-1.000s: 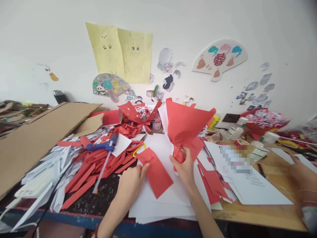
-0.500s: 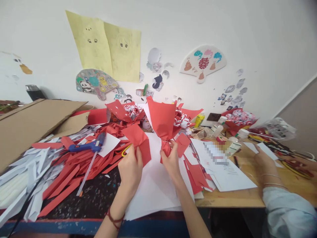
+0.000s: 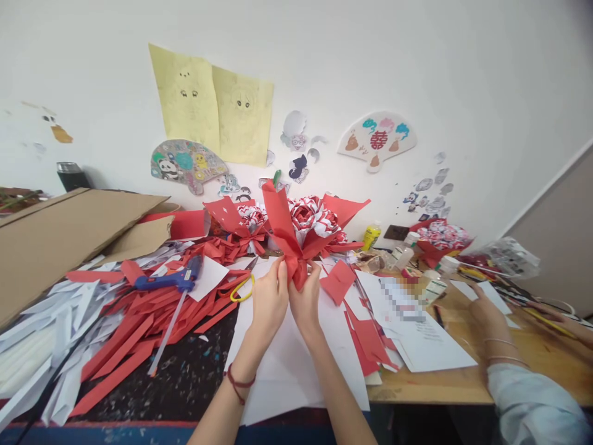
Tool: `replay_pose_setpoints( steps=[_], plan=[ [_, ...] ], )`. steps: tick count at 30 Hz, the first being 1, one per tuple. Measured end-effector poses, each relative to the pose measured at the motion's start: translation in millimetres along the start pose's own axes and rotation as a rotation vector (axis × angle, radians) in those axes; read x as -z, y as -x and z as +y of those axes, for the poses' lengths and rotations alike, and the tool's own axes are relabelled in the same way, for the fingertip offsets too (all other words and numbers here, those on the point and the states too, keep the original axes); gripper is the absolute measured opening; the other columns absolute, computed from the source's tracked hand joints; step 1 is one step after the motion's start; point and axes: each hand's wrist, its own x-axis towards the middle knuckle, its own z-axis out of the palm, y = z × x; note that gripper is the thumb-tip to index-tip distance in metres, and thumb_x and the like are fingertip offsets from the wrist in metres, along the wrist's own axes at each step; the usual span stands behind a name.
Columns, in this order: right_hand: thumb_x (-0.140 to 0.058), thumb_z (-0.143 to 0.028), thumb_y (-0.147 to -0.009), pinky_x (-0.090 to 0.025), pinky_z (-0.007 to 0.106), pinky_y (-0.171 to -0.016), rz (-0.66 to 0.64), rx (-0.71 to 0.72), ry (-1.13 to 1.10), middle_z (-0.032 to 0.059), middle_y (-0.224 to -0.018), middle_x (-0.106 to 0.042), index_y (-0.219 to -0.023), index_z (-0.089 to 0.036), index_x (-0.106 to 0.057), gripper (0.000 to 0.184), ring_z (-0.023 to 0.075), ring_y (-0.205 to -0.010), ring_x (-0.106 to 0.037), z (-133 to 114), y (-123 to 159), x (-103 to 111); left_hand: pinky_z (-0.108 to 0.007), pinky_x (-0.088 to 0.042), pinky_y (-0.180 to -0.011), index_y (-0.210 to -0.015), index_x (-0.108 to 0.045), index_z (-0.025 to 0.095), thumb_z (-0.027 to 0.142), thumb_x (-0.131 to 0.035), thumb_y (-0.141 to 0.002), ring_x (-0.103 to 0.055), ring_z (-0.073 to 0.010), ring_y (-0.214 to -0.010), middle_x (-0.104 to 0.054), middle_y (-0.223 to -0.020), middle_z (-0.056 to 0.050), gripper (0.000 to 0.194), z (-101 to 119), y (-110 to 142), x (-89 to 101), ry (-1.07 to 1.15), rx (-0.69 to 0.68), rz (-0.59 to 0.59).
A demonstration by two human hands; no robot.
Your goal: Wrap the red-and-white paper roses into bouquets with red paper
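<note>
A paper flower bouquet (image 3: 303, 238) with red-and-white striped blooms and a red paper wrapper stands upright in front of me. My left hand (image 3: 271, 296) is closed at the left of its gathered red base, thumb and fingers pinching the red paper there. From the other side my right hand (image 3: 304, 300) grips the same base. Whether the loose red sheet is under my left fingers cannot be told apart from the wrapper. Below my hands lie white paper sheets (image 3: 296, 383). Yellow-handled scissors (image 3: 241, 289) rest left of my left hand.
At left, a blue glue gun (image 3: 171, 279) lies on red paper strips (image 3: 134, 327), beside white strips (image 3: 69, 321) and cardboard (image 3: 83, 228). A second bouquet (image 3: 250, 219) stands behind. At right are small bottles (image 3: 403, 250) and a co-worker's hand (image 3: 491, 321) by white paper.
My left hand has brought a red paper sheet rightward to the bouquet's base. The bouquet has turned, so its striped flowers now face me more. The view has shifted.
</note>
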Motion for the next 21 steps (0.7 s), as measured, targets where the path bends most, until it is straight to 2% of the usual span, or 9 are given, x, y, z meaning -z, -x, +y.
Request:
replay_pose_setpoints(
  steps=[2,4,7,10,14,19,21],
  plan=[
    [-0.056,-0.039,-0.087,-0.049,0.036,-0.081,0.012,-0.022,-0.021,0.0137,-0.118,-0.057,-0.127,-0.022,-0.039,0.047,0.0263,-0.105,-0.059,1,2,-4,-0.033,-0.047,-0.071,-0.114,-0.063,0.021,0.042,-0.034,-0.098,-0.069,-0.0232,-0.082,-0.073,-0.096,-0.01,0.039,-6,-5,1.9,0.105,0.036,0.013],
    [-0.058,-0.039,-0.087,-0.049,0.036,-0.082,0.004,-0.038,-0.049,0.0141,-0.119,-0.057,-0.127,-0.021,-0.04,0.048,0.0265,-0.106,-0.059,3,3,-8,-0.032,-0.049,-0.073,-0.112,-0.063,0.02,0.046,-0.046,-0.094,-0.068,-0.0218,-0.084,-0.072,-0.1,-0.01,0.036,-14,-11,0.4,0.239,0.079,0.002],
    [-0.06,-0.039,-0.087,-0.049,0.037,-0.085,-0.023,-0.043,-0.086,0.0139,-0.12,-0.058,-0.127,-0.021,-0.039,0.048,0.0263,-0.108,-0.058,5,4,-10,-0.032,-0.051,-0.074,-0.118,-0.059,0.017,0.048,-0.06,-0.085,-0.066,-0.0197,-0.082,-0.069,-0.108,-0.011,0.045,-29,-22,-6.8,0.353,0.1,-0.047],
    [-0.06,-0.038,-0.089,-0.049,0.036,-0.086,-0.04,-0.036,-0.103,0.0131,-0.123,-0.056,-0.128,-0.022,-0.039,0.047,0.0251,-0.109,-0.058,6,3,-10,-0.033,-0.049,-0.075,-0.118,-0.058,0.016,0.047,-0.058,-0.086,-0.062,-0.0183,-0.081,-0.064,-0.11,-0.012,0.045,-40,-30,-14.4,0.313,0.038,-0.096],
    [-0.055,-0.034,-0.091,-0.047,0.037,-0.089,-0.052,-0.016,-0.072,0.0135,-0.125,-0.054,-0.126,-0.021,-0.04,0.04,0.0248,-0.112,-0.055,5,5,-9,-0.037,-0.046,-0.088,-0.106,-0.058,0.016,0.045,-0.057,-0.086,-0.058,-0.0227,-0.098,-0.061,-0.107,-0.011,0.035,-46,-36,-19.9,0.243,-0.113,-0.144],
    [-0.053,-0.02,-0.085,-0.047,0.039,-0.09,-0.066,0.006,-0.079,0.0122,-0.125,-0.054,-0.127,-0.02,-0.04,0.043,0.0251,-0.113,-0.055,12,8,-9,-0.037,-0.045,-0.094,-0.119,-0.046,0.016,0.047,-0.064,-0.081,-0.058,-0.0234,-0.107,-0.057,-0.115,-0.01,0.052,-45,-35,-25.2,0.478,-0.047,-0.286],
    [-0.055,-0.02,-0.084,-0.047,0.04,-0.091,-0.066,0.017,-0.086,0.0121,-0.125,-0.054,-0.127,-0.02,-0.041,0.045,0.0254,-0.114,-0.054,16,8,-10,-0.037,-0.045,-0.095,-0.122,-0.044,0.017,0.046,-0.068,-0.078,-0.057,-0.0237,-0.109,-0.056,-0.119,-0.01,0.057,-43,-33,-28.1,0.531,0.002,-0.269]
  ],
)
